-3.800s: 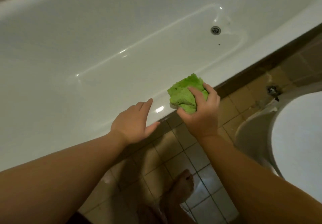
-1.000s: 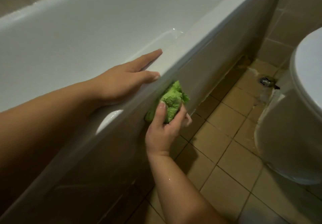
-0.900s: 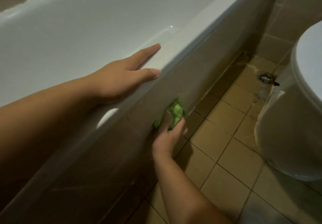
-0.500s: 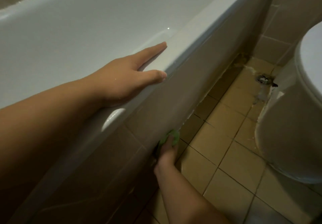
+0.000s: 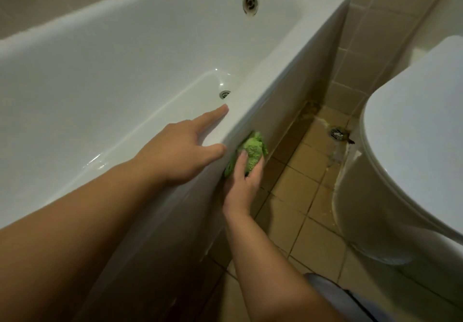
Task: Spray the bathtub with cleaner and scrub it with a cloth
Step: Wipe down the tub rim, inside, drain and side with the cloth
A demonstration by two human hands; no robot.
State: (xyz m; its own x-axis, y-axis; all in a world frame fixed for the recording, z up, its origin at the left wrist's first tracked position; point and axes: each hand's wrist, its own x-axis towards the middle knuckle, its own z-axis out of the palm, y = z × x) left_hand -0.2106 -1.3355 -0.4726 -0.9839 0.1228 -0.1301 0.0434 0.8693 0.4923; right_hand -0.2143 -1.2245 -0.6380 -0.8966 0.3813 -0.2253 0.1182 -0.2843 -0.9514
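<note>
One long white glossy bathtub [image 5: 105, 53] fills the left of the view, its round metal drain [image 5: 224, 94] in the floor and an overflow fitting [image 5: 250, 3] on the far end wall. A white toilet [image 5: 411, 151] stands to the right on the tan tiled floor [image 5: 298, 211], beside a small floor drain [image 5: 337, 133]. The left hand [image 5: 180, 151] rests on the tub's rim, fingers straight and spread. The right hand [image 5: 244, 178] grips a crumpled green cloth [image 5: 251, 150], pressing it against the tub's outer side panel just under the rim.
</note>
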